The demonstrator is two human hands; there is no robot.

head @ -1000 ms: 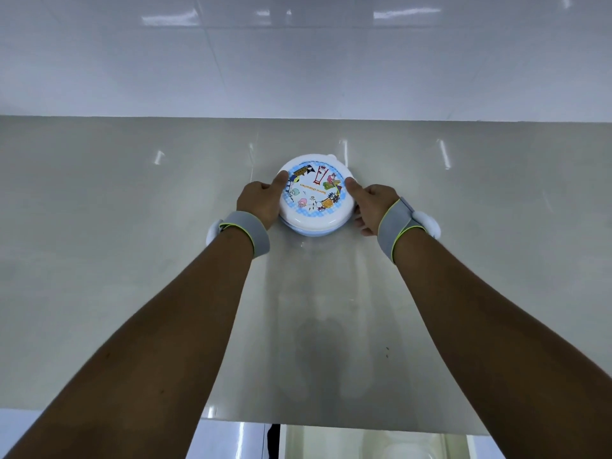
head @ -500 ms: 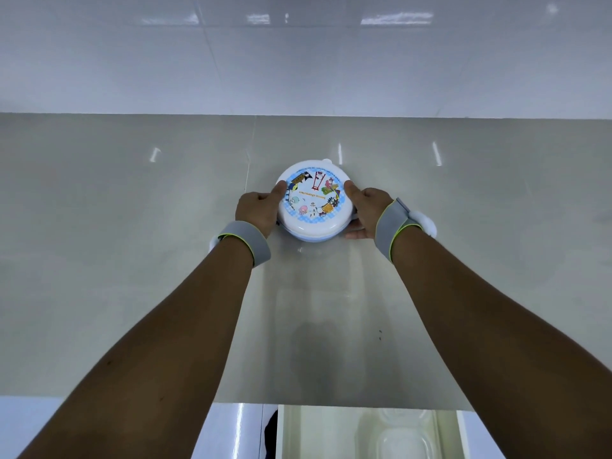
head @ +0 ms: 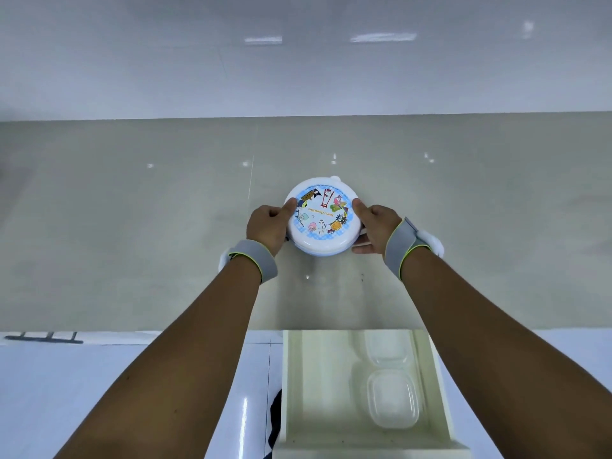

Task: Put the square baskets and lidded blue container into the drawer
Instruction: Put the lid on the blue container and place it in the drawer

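The round lidded blue container (head: 320, 217), white lid with cartoon pictures, is held between both hands above the grey counter (head: 132, 226). My left hand (head: 269, 226) grips its left side and my right hand (head: 374, 228) grips its right side, thumbs on the lid's edge. Below the counter's front edge the cream drawer (head: 298, 392) stands pulled out. Two clear square baskets lie along its right side, one (head: 385, 350) at the back and one (head: 392, 399) in front of it.
A glossy white wall (head: 298, 61) rises behind the counter. White floor tiles (head: 99, 392) show below the counter edge, with a dark floor grate (head: 43, 337) at the left. Something dark (head: 275, 415) sits on the floor beside the drawer's left wall.
Both hands have drawn the container toward me across the counter. The view has tipped down, so the open drawer with its two baskets has come into sight.
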